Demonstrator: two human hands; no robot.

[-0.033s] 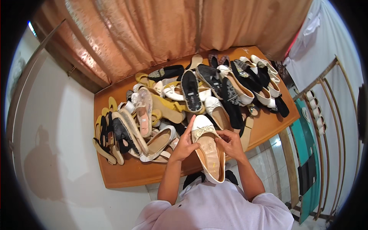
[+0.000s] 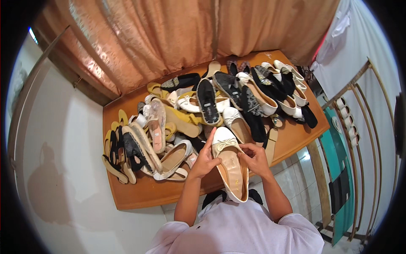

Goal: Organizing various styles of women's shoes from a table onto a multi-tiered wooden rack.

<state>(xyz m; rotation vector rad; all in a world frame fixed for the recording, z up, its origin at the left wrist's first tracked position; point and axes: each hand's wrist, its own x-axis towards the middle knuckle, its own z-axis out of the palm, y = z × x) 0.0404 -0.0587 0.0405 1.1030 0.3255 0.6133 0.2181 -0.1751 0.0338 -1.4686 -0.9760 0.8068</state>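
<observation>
Between my two hands is a white ballet flat (image 2: 232, 167) with a small bow on its toe and a tan insole, toe pointing away from me. My left hand (image 2: 206, 160) grips its left side near the toe, thumb over the rim. On the opposite side my right hand (image 2: 254, 160) pinches the edge just behind the bow. Beyond the toe, another white flat with a bow (image 2: 237, 125) lies in a pile of shoes. A black espadrille (image 2: 207, 101) and a yellow slipper (image 2: 182, 120) are also in that pile.
The brown table (image 2: 139, 197) carries the mixed heap of flats, slippers and sandals. An orange curtain (image 2: 169, 34) hangs behind it, and a white wall (image 2: 63, 139) stands at left. To the right is a wooden rack (image 2: 359, 101) with several white shoes (image 2: 347, 120).
The table and heap have shifted very slightly left in view. My hands and the white ballet flat stay in nearly the same place.
</observation>
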